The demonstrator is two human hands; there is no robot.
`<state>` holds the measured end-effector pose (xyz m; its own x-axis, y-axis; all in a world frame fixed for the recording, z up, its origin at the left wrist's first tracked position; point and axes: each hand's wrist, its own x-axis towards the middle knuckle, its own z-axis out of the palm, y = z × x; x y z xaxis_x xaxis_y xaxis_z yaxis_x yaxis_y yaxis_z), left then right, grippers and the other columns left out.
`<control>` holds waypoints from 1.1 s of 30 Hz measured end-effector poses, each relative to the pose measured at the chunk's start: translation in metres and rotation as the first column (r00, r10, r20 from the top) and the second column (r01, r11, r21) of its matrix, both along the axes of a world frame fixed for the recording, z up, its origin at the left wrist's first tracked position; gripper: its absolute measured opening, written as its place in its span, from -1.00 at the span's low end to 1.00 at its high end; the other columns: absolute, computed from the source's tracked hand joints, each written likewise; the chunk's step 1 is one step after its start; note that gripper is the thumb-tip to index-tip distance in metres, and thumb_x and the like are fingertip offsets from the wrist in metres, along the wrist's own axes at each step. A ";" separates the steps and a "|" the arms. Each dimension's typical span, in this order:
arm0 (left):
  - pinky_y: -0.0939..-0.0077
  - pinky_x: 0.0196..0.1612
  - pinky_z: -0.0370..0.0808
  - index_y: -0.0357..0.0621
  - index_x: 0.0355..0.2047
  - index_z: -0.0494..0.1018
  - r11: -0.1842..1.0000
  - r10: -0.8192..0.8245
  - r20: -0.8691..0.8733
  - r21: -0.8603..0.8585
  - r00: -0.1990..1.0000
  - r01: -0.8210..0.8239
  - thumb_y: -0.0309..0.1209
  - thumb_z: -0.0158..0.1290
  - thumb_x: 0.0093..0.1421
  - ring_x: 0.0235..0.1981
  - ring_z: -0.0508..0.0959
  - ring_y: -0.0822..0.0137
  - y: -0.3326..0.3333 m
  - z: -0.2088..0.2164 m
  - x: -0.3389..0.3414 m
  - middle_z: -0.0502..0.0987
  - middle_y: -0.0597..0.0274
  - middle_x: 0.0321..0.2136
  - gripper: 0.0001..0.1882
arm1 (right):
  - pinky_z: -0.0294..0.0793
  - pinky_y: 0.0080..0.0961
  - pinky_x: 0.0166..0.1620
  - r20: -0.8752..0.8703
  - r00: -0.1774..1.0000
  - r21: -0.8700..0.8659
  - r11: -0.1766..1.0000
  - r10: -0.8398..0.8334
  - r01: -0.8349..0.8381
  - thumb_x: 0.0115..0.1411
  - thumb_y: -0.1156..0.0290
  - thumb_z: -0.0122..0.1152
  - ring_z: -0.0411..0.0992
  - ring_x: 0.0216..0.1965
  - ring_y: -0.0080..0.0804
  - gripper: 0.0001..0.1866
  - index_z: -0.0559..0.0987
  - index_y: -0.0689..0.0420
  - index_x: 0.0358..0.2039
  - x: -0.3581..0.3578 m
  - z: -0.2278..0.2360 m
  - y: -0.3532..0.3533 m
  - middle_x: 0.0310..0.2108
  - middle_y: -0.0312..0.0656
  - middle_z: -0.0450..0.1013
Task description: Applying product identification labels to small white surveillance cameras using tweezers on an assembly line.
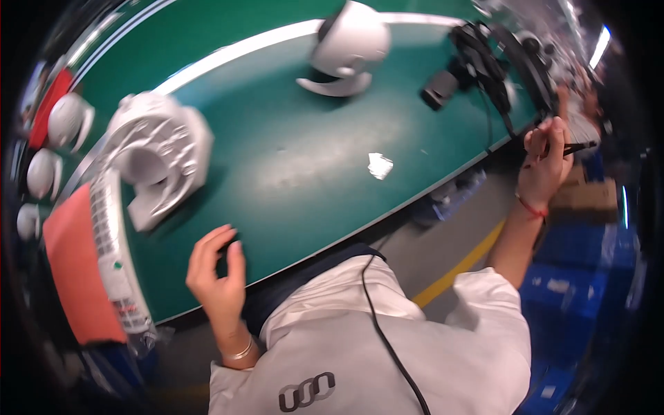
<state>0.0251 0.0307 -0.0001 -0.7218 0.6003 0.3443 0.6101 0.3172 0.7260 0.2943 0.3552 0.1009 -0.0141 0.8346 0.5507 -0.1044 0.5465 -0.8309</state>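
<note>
My left hand [218,280] is raised over the near left edge of the green table [297,228], its thumb and fingers apart and nothing between them. Nearest to it lies a white moulded plastic shell [190,149] with a ribbed inside and a round opening. Out to the right, beyond the table's edge, my right hand [543,166] is closed on a thin black pen-like tool [579,146]; its exact kind is blurred. A rounded white plastic housing [356,41] with a curved base stands at the far middle.
A crumpled white scrap [380,166] lies mid-table. Black equipment with cables [477,66] occupies the far right. An orange-red sheet [79,270] and several white rounded units [45,173] line the left side. Blue bins [564,297] and a cardboard box [588,197] stand at right.
</note>
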 end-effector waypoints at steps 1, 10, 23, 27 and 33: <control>0.43 -0.23 0.50 -0.21 -0.32 0.56 1.000 -0.001 0.038 0.000 0.999 0.001 -0.59 0.15 0.04 -0.24 0.59 0.17 0.000 0.000 -0.001 0.61 0.11 -0.26 -0.85 | 0.10 -0.75 -0.52 0.277 0.930 0.098 0.955 0.244 -0.279 0.29 0.37 0.09 0.09 -0.66 -0.78 -0.81 0.54 0.23 -0.37 -0.026 0.016 -0.014 -0.62 -0.44 0.32; 0.35 -0.27 0.53 -0.16 -0.34 0.55 0.990 -0.005 0.101 0.138 0.995 -0.009 -0.47 0.19 0.05 -0.34 0.59 0.12 -0.015 -0.002 -0.007 0.59 0.15 -0.37 -0.86 | 0.41 -0.28 0.06 0.977 0.123 0.064 0.308 0.177 -0.949 -0.17 -0.09 0.49 0.43 0.06 -0.05 -0.08 0.39 0.16 0.14 -0.355 0.069 -0.085 -0.01 0.02 0.47; 0.38 -0.30 0.53 -0.10 -0.36 0.52 0.968 -0.044 0.103 0.250 0.994 0.017 -0.40 0.16 0.09 -0.39 0.58 0.18 -0.027 -0.005 -0.010 0.58 0.24 -0.42 -0.89 | 0.30 -0.46 0.12 0.781 -0.593 -0.612 0.052 0.197 -0.789 -0.37 0.02 0.62 0.34 0.03 -0.45 0.08 0.35 0.16 0.19 -0.448 0.030 -0.074 0.08 -0.13 0.38; 0.38 -0.30 0.53 -0.11 -0.37 0.53 0.957 -0.028 0.121 0.289 0.992 -0.008 -0.40 0.16 0.10 -0.39 0.58 0.19 -0.025 -0.008 -0.009 0.58 0.24 -0.42 -0.90 | 0.27 -0.47 0.18 0.716 -0.606 -0.631 -0.048 0.346 -0.774 -0.46 0.12 0.65 0.35 0.09 -0.42 0.10 0.36 0.26 0.16 -0.429 0.033 -0.081 0.08 -0.11 0.40; 0.38 -0.34 0.53 -0.12 -0.40 0.52 0.943 -0.007 0.125 0.331 0.992 -0.035 -0.41 0.16 0.09 -0.41 0.58 0.21 -0.026 -0.012 -0.008 0.57 0.25 -0.44 -0.91 | 0.26 -0.38 0.20 0.743 -0.277 -0.422 0.106 0.609 -0.900 -0.52 -0.08 0.64 0.34 0.11 -0.30 0.24 0.29 0.36 0.15 -0.448 0.065 -0.029 0.06 -0.06 0.36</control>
<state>0.0170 0.0044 -0.0120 -0.7787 0.4564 0.4305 0.5067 0.0528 0.8605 -0.1533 0.3261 0.1654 -0.9323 -0.3534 -0.0770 -0.1843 0.6473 -0.7396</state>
